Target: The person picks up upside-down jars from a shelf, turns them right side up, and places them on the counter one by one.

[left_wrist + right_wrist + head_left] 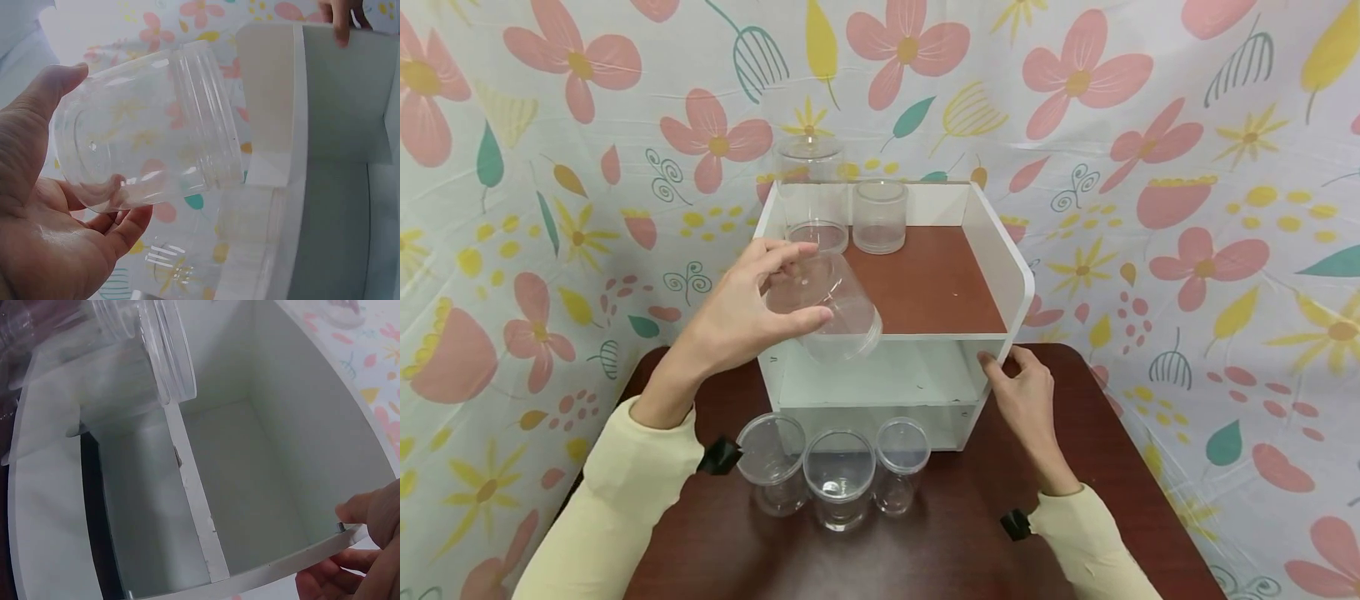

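My left hand [733, 304] grips a clear plastic jar [842, 312] by its base, thumb on one side and fingers on the other. The jar is tilted, its rimmed end pointing right and down, in front of the top of a small white shelf unit [1018, 283]. In the left wrist view the jar [140, 131] looks see-through with nothing inside. Low on the unit's right side, my right hand [1026, 392] pinches the edge of the side panel, with the thumb on the inner face in the right wrist view.
On the unit's brown top [932, 283] stand a short clear jar [880, 221] and, at the back left, a taller clear stack [812, 187]. Three clear jars, left [771, 462], middle [840, 479] and right [901, 467], stand on the dark table [977, 533] before the unit.
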Tool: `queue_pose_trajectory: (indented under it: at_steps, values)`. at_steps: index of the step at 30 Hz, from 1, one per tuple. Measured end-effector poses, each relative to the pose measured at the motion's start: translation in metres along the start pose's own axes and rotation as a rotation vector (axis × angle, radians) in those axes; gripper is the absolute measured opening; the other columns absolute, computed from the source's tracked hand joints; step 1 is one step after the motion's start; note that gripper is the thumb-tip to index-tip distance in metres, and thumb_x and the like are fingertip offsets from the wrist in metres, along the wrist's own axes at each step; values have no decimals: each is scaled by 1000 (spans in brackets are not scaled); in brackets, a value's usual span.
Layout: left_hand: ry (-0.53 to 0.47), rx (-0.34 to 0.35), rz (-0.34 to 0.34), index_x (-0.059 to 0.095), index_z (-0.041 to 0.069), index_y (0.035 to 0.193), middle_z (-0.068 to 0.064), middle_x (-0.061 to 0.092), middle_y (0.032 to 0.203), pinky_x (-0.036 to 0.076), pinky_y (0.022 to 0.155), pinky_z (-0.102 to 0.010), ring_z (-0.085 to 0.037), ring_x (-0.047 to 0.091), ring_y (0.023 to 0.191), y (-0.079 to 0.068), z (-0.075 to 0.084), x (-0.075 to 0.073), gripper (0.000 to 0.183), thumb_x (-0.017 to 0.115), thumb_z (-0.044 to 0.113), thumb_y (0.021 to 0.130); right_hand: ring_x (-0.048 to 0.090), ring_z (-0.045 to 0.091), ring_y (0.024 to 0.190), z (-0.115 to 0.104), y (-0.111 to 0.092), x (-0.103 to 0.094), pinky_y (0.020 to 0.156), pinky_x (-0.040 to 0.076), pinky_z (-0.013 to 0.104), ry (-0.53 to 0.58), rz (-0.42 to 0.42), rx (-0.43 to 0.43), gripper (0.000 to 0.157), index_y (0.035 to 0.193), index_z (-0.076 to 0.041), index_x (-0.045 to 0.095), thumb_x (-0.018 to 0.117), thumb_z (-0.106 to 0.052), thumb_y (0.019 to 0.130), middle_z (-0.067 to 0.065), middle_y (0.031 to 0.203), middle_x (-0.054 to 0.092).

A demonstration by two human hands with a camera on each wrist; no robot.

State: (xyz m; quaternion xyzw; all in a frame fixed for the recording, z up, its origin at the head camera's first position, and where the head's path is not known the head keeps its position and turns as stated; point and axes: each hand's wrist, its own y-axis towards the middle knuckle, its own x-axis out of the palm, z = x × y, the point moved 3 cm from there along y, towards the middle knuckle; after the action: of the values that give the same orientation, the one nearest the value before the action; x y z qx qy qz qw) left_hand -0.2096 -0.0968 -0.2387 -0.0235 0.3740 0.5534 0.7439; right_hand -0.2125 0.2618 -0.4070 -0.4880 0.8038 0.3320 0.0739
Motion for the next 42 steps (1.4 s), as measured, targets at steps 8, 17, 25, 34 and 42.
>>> queue_pose_trajectory:
  at_steps: [8, 17, 25, 34, 42]
  values:
    - [-59, 3, -13, 58, 13, 145, -2, 49, 132, 41, 106, -41, -18, 50, 114, -16, -4, 13, 71, 88, 23, 82, 67, 29, 95, -1, -2, -1, 72, 43, 20, 13, -18, 12, 28, 109, 2, 74, 74, -23, 96, 19, 107, 73]
    - [-87, 31, -13, 59, 14, 142, -2, 49, 130, 43, 107, -41, -17, 52, 113, -33, -4, 27, 71, 90, 21, 79, 63, 35, 110, -2, -8, -5, 92, 45, 47, 37, -5, 9, 35, 118, 5, 72, 74, -22, 96, 21, 118, 71]
    - [-142, 79, 7, 58, 10, 142, -3, 50, 126, 41, 108, -41, -18, 50, 112, -45, -8, 39, 71, 90, 17, 78, 61, 10, 82, -7, -17, -15, 69, 45, 14, 57, 56, 0, 32, 121, 0, 72, 74, -20, 96, 12, 106, 71]
    - [-196, 90, 46, 59, 11, 142, -2, 50, 130, 43, 109, -38, -19, 51, 112, -57, -18, 56, 73, 91, 15, 76, 62, 1, 89, -13, -29, -26, 78, 48, 9, 155, 63, 21, 40, 131, 2, 65, 74, -15, 96, 15, 113, 71]
    - [-277, 64, 65, 58, 9, 143, -5, 49, 133, 43, 110, -38, -23, 51, 116, -66, -32, 78, 74, 88, 12, 76, 62, 1, 90, -12, -42, -29, 78, 48, 10, 197, 50, 81, 37, 131, -1, 63, 72, -11, 97, 12, 113, 68]
